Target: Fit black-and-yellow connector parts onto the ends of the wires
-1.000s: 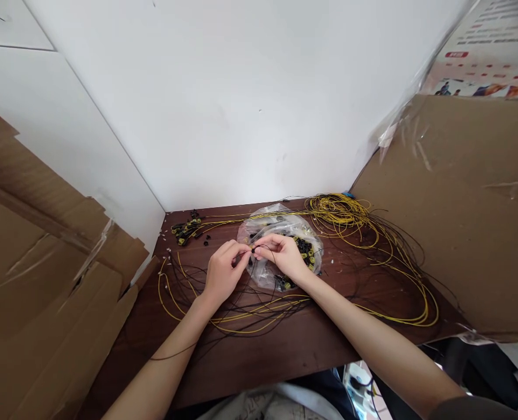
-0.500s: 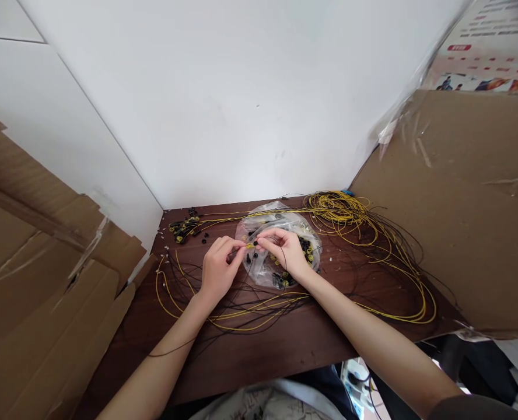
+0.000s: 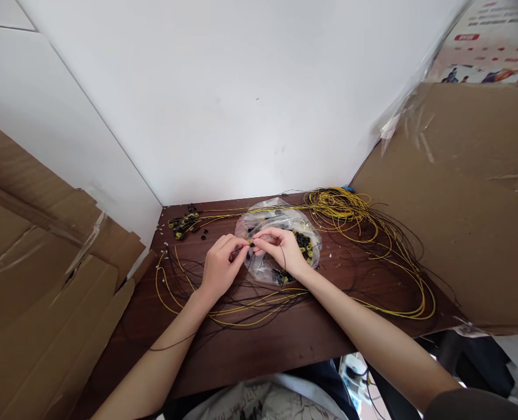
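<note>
My left hand pinches a small yellow and black connector piece between thumb and fingertips. From the other side, the fingertips of my right hand close on a thin black wire and the dark end of that piece. The fingertips of both hands almost meet, so much of the small part is hidden. Beneath them lies a clear plastic bag holding many small black and yellow pieces.
Yellow wires lie coiled at the back right, their loops sweeping round the table. Several black and yellow connectors are bunched at the back left. Cardboard panels stand on the left and right, before a white wall.
My two hands have come closer together at the small piece, the right fingertips moving slightly left. The gap of yellow between them has shrunk.
</note>
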